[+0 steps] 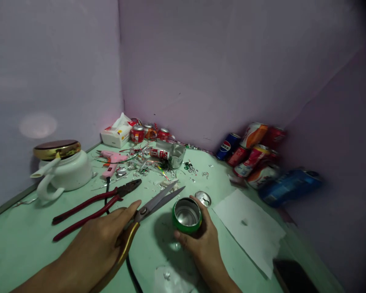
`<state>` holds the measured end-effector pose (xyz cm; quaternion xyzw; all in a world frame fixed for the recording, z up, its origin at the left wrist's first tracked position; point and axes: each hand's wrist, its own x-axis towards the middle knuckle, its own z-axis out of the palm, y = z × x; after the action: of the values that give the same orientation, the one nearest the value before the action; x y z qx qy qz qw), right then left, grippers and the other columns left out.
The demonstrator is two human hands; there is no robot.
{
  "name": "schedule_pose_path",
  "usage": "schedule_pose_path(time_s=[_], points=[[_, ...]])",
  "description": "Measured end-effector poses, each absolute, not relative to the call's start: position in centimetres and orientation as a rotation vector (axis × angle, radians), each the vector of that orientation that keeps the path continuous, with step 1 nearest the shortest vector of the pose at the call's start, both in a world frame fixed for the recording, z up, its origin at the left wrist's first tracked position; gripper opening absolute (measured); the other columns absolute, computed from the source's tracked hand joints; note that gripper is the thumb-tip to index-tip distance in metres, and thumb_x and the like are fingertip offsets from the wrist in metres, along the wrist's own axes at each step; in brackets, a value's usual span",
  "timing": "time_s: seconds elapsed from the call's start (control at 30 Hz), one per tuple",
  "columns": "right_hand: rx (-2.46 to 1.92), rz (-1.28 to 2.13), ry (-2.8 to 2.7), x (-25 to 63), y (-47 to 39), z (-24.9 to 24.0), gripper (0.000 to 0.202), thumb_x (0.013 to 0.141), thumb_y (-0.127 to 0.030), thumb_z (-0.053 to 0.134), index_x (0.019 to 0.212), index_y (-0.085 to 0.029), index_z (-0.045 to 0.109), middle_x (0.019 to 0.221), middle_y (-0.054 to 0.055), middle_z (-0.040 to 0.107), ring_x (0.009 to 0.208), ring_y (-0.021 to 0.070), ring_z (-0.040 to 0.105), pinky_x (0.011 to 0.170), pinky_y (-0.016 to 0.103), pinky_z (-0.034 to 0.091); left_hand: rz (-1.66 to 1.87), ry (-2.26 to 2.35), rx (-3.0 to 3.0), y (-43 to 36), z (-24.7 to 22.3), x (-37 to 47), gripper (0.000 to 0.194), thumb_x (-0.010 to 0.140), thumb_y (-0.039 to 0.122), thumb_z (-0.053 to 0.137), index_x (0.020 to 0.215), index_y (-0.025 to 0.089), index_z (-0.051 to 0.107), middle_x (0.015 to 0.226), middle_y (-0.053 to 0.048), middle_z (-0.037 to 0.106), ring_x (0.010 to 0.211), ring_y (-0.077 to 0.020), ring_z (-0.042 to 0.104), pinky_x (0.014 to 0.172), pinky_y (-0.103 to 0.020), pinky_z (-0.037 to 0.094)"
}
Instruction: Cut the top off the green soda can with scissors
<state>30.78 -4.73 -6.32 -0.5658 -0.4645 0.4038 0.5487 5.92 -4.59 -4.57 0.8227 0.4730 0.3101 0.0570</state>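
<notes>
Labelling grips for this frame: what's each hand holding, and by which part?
Left hand: gold-handled metal scissors, by the handles just behind the pivot. Right hand: open-topped green metal can, by its side, between thumb and fingers.

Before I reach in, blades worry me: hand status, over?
Left hand gripping scissors, blades parted. Right hand holding opened green can. Pliers beside left hand.

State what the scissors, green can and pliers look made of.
Scissors: grey metal blades, probably steel, with a dull sheen; gold-coloured handles, metal or plastic unclear.
Green can: thin metal, likely aluminium, shiny and silvery inside, glossy green outside.
Pliers: dark metal jaws, seemingly steel by their dull grey; red grips, evenly coloured, perhaps plastic or rubber.
</notes>
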Motion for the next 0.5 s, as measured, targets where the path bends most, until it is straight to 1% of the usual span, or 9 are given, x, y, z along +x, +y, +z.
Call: schedule_pose_path(time_s=[0.1,0.17,0.27,0.37,0.5], points=[[-1.336,0.942,-1.072,30.84,-4.64,-6.57,0.088,0.043,-0.037,0.090,0.124,-0.021,0.060,0.114,0.009,0.074,0.110,0.0337,0.068,0.099,0.043,0.052,0.809,1.439,2.546,-4.56,-4.37,5.72,0.047,0.091,0.021,0.045,0.137,0.022,0.059,0.102,-0.005,0.081,0.079,-0.0217,0.080,0.065,-0.027,0.065],[-1.298,0.956,-1.056,30.78,-4.62,-6.52,0.081,0.044,-0.034,0.090,0.118,-0.022,0.061,0.109,0.007,0.075,0.104,0.0316,0.070,0.093,0.040,0.054,0.769,1.470,2.534,-4.54,-4.18,5.64,0.047,0.092,0.022,0.044,0.137,0.022,0.058,0.098,-0.004,0.082,0.077,-0.0215,0.080,0.064,-0.027,0.065],[-1.246,0.972,-1.056,30.62,-4.65,-6.26,0.071,0.045,-0.029,0.089,0.110,-0.023,0.061,0.103,0.005,0.075,0.097,0.0289,0.072,0.085,0.036,0.056,0.839,1.466,2.541,-4.58,-4.17,5.73,0.042,0.095,0.024,0.043,0.134,0.024,0.059,0.101,-0.003,0.082,0.079,-0.0207,0.080,0.063,-0.024,0.064],[-1.225,0.969,-1.065,30.51,-4.71,-6.15,0.070,0.046,-0.028,0.089,0.109,-0.023,0.060,0.101,0.004,0.075,0.095,0.0276,0.071,0.084,0.035,0.056,0.938,1.400,2.574,-4.74,-4.38,6.01,0.040,0.096,0.023,0.044,0.135,0.028,0.054,0.108,-0.002,0.081,0.083,-0.0193,0.080,0.065,-0.022,0.064],[-1.242,0.959,-1.073,30.47,-4.74,-6.21,0.069,0.046,-0.025,0.088,0.108,-0.024,0.059,0.101,0.003,0.074,0.095,0.0269,0.070,0.084,0.035,0.055,0.971,1.343,2.610,-5.01,-4.28,6.40,0.041,0.097,0.023,0.044,0.137,0.032,0.047,0.101,0.001,0.081,0.078,-0.0177,0.080,0.063,-0.021,0.064]])
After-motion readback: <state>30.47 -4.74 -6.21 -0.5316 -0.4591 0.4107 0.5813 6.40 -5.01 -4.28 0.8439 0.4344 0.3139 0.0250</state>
